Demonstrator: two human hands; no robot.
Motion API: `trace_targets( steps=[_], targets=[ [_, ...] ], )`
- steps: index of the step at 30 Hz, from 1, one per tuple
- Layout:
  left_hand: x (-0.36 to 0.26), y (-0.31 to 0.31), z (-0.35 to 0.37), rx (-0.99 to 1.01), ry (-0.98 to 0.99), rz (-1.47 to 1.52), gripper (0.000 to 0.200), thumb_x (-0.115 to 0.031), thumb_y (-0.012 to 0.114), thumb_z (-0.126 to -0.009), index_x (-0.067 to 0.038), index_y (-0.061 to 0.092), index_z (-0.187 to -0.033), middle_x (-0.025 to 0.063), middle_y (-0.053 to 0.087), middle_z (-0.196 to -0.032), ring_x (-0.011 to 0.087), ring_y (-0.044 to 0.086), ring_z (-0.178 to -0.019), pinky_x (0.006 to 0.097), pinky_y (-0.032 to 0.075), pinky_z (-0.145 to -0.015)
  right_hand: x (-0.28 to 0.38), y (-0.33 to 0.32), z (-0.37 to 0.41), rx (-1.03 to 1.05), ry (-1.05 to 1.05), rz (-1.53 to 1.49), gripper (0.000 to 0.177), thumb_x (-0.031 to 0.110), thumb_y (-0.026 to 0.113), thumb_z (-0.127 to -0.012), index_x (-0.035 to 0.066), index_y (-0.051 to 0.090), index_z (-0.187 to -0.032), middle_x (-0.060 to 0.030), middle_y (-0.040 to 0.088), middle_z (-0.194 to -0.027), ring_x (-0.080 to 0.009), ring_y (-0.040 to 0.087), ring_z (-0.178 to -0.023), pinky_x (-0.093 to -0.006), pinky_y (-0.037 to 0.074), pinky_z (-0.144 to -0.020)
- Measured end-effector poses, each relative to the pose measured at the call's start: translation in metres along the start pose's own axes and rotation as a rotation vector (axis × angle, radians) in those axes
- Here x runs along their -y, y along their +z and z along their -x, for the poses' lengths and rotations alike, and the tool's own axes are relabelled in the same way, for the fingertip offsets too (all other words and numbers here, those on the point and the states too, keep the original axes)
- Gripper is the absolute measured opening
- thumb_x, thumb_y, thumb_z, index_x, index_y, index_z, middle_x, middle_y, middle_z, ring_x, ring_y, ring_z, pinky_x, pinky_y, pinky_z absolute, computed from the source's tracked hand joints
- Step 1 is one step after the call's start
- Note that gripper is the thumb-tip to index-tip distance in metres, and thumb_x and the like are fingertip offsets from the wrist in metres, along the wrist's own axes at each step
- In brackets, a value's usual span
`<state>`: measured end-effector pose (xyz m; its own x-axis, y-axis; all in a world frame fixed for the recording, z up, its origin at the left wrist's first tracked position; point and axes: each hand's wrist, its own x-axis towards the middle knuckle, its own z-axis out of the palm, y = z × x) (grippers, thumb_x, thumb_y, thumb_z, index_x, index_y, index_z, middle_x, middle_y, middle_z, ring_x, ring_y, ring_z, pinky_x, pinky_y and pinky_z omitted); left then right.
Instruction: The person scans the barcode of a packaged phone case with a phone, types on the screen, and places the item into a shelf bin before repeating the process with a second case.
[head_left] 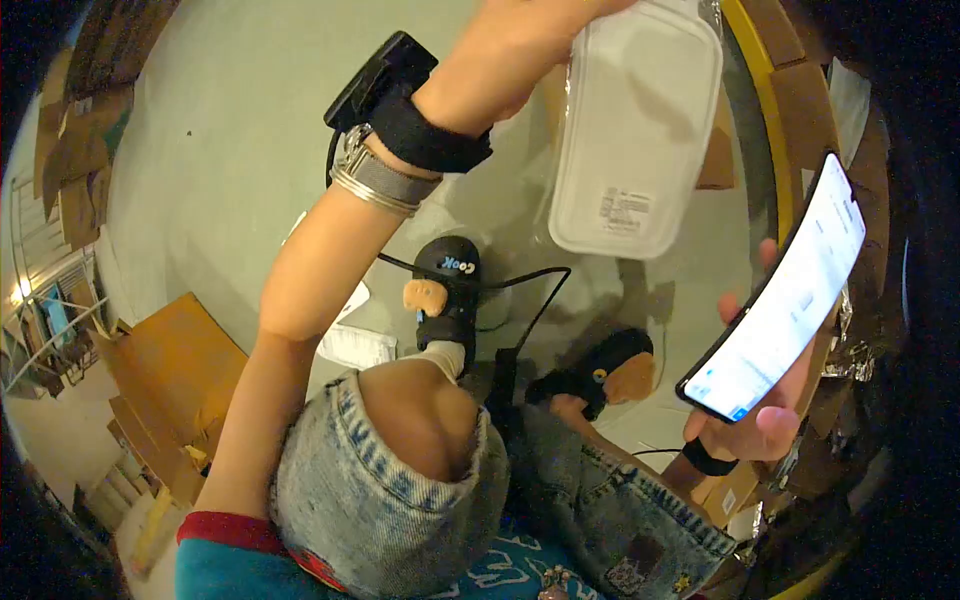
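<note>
At the top, my left hand [530,45] is closed on the upper end of a white rectangular plastic container [635,130] with rounded corners. Clear wrap shows along its edges, and a small printed label faces me near its lower end. My left fingertips are cut off by the frame's edge. On the right, my right hand [760,425] grips a smartphone [785,295] from behind. Its lit screen is tilted toward me, with text too small to read. The phone is apart from the container.
Cardboard boxes [815,120] line the right side behind a yellow edge [762,90]. An open carton [180,350] sits on the left floor, near a wire rack [45,320]. A white packet [360,347] lies by my slipper [447,300]. A black cable [510,280] crosses my feet.
</note>
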<state>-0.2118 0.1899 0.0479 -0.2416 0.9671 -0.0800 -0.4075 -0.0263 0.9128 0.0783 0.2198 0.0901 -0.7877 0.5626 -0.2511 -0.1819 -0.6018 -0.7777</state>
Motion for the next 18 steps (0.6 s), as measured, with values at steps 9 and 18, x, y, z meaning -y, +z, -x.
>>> trace_targets(
  steps=[9, 18],
  targets=[
    [0.019, -0.015, -0.055, -0.124, 0.583, -0.879, 0.026, -0.023, 0.055, -0.089, -0.003, 0.061, -0.104, 0.0154, 0.054, -0.114, 0.0241, 0.043, -0.111, 0.0344, 0.032, -0.094, -0.011, 0.006, -0.020, -0.278, -0.109, 0.007, 0.102, 0.023, 0.059, -0.065, 0.000, -0.005, -0.140, -0.0268, 0.012, -0.143, -0.0343, 0.048, -0.116, -0.0391, 0.060, -0.061],
    [0.033, -0.018, -0.058, -0.227, 0.731, -1.087, 0.022, -0.022, 0.057, -0.086, -0.002, 0.061, -0.095, 0.0211, 0.048, -0.121, 0.0366, 0.033, -0.120, 0.0468, 0.019, -0.104, -0.009, -0.014, -0.030, -0.214, 0.025, 0.004, 0.101, 0.020, 0.056, -0.065, 0.001, -0.008, -0.140, -0.0272, 0.009, -0.144, -0.0381, 0.043, -0.120, -0.0414, 0.060, -0.060]
  ],
)
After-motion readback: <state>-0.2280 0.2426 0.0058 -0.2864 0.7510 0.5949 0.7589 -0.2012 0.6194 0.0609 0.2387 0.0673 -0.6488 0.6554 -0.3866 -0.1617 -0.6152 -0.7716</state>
